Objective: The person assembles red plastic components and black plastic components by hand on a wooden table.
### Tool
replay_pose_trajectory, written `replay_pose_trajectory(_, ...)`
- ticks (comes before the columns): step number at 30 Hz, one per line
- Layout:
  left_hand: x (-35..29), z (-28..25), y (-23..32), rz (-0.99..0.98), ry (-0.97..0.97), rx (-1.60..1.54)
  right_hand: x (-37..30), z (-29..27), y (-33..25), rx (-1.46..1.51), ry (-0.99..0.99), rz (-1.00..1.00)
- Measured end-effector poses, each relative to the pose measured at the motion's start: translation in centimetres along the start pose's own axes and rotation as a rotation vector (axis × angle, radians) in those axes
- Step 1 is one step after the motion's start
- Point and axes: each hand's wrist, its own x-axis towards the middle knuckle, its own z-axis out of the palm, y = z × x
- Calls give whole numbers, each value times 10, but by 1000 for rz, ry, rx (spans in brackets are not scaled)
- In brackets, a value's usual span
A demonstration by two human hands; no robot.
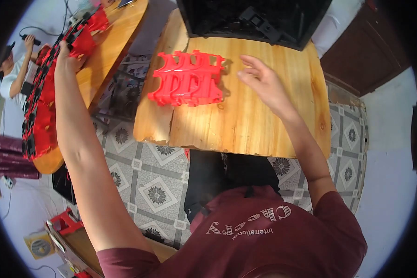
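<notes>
Maroon cloth of the person's shirt fills the lower edge, both bare forearms rising out of it. Below the arms lies a tiled floor with grey flower patterns. Further up stands a pale wooden table, its near edge rough and chipped. The right hand hovers low over this table with the fingers spread loosely and slightly curled, holding nothing; whether the fingertips touch the wood cannot be told. Just beside it, toward the person's left, a red plastic lattice piece lies flat on the table, apart from that hand. At the far edge of the table sits a black plastic crate, open toward the camera.

Out to the left, the left hand reaches to a second wooden table and is closed over the top of a long stack of red and black plastic pieces running along that table's edge. Beyond the stack, another person in a white top sits by the wall.
</notes>
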Motion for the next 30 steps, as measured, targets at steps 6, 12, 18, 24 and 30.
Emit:
replay_pose_trajectory(6,-191,72,-121,857,-174,383,54,10,44,-293,61,124)
replay_pose_trajectory(12,-252,59,-257,1087,-551,1295,74,13,66,197,-260,206)
replay_pose_trajectory(18,-262,76,-254,1160,-553,1298,13,-70,82,106,152,134)
replay_pose_trajectory(24,-368,87,-258,2,-1098,-124,-63,-81,34,740,53,-45)
replay_pose_trajectory(30,-415,29,-286,-796,-1121,-437,-15,-71,12,52,-467,-411)
